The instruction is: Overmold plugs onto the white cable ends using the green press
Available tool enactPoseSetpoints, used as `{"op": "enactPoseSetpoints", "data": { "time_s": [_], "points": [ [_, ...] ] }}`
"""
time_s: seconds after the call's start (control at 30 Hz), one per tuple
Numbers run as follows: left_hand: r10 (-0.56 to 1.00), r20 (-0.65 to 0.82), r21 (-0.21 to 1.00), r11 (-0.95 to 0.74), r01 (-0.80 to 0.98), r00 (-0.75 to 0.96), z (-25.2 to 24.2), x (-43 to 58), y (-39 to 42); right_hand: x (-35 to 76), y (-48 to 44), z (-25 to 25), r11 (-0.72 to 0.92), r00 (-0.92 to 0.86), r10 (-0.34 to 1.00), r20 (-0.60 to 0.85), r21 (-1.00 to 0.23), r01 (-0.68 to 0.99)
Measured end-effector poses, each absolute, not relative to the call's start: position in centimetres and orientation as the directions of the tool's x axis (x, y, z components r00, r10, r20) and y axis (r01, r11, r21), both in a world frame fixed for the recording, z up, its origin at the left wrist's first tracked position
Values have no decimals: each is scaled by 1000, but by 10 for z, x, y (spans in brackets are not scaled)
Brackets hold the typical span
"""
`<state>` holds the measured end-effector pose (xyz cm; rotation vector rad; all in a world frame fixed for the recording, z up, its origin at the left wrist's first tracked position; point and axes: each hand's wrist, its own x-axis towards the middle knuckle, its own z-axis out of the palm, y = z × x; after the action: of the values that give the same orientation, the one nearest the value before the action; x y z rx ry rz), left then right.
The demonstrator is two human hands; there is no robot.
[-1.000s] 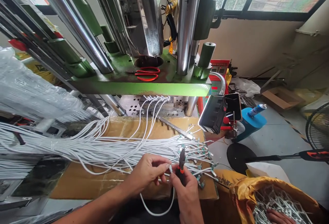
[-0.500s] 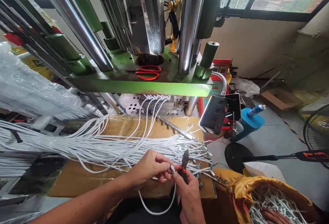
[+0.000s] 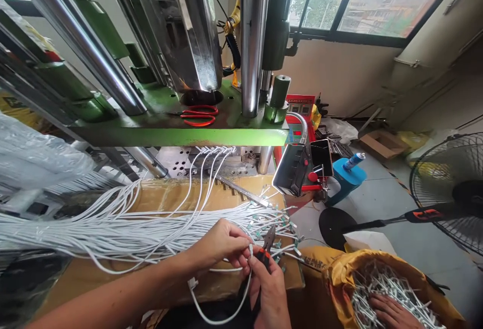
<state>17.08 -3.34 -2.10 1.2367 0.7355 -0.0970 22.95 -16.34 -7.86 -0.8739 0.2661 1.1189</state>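
Note:
The fingertips of my left hand (image 3: 229, 247) pinch the small white moulded end of a white cable (image 3: 222, 322). My right hand (image 3: 270, 289) holds cutting pliers (image 3: 268, 242) with black and red handles, jaws pointing up. Its thumb also touches the cable just below that end. From there the cable loops down over my lap to a white connector (image 3: 192, 283) below my left wrist. Behind my hands lies a thick bundle of white cables (image 3: 151, 236), many with greenish-tipped ends, on brown cardboard (image 3: 158, 188).
A green press (image 3: 211, 137) stands ahead, with red-handled scissors (image 3: 199, 115) on its plate and several cable ends below it. A lamp (image 3: 290, 170) hangs at its right. Another person's hand (image 3: 392, 309) reaches into a yellow sack (image 3: 337, 289) of white offcuts. A fan (image 3: 449, 183) stands beyond.
My view has turned right, so the scene sits further left. The cable's other connector now shows below my left wrist. Both hands keep their hold, and the pliers tilt slightly differently.

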Motion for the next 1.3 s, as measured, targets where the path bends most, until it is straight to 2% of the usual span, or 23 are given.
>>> {"op": "enactPoseSetpoints", "data": {
  "time_s": [0.23, 0.4, 0.57, 0.63, 0.7, 0.77, 0.83, 0.9, 0.97, 1.03, 1.1, 1.2, 1.3],
  "points": [
    [352, -559, 826, 311, 470, 751, -28, 172, -35, 223, -168, -91, 127, 537, 628, -563, -606, -785],
    [426, -529, 837, 406, 367, 734, -30, 167, -42, 227, -167, -91, 179, 530, 646, -549, -566, -805],
    [536, -411, 908, 317, 276, 738, -37, 152, -62, 225, -170, -105, 162, 561, 629, -538, -616, -771],
    [564, -405, 897, 399, 192, 719, -40, 148, -73, 222, -170, -107, 101, 575, 608, -548, -664, -741],
    [565, -463, 818, 569, 84, 682, -42, 147, -81, 220, -168, -102, 28, 579, 628, -519, -729, -684],
    [536, -515, 701, 713, -31, 669, -43, 146, -86, 223, -166, -89, -57, 563, 698, -442, -819, -571],
    [534, -509, 624, 769, -138, 675, -44, 145, -85, 229, -166, -74, -145, 519, 780, -351, -907, -395],
    [566, -487, 591, 774, -226, 665, -45, 142, -80, 236, -170, -65, -192, 508, 827, -241, -970, -148],
    [589, -488, 583, 769, -261, 645, -45, 139, -75, 242, -177, -65, -177, 545, 835, -77, -975, 132],
    [602, -499, 607, 756, -244, 624, -43, 135, -71, 245, -185, -72, -170, 571, 817, 87, -908, 382],
    [608, -497, 651, 733, -196, 620, -42, 134, -69, 247, -191, -80, -197, 541, 822, 174, -805, 559],
    [621, -461, 725, 675, -135, 634, -42, 133, -68, 249, -195, -88, -217, 463, 858, 222, -660, 719],
    [636, -407, 805, 588, -71, 656, -48, 131, -65, 254, -196, -88, -192, 391, 886, 250, -570, 799]
  ]
}}
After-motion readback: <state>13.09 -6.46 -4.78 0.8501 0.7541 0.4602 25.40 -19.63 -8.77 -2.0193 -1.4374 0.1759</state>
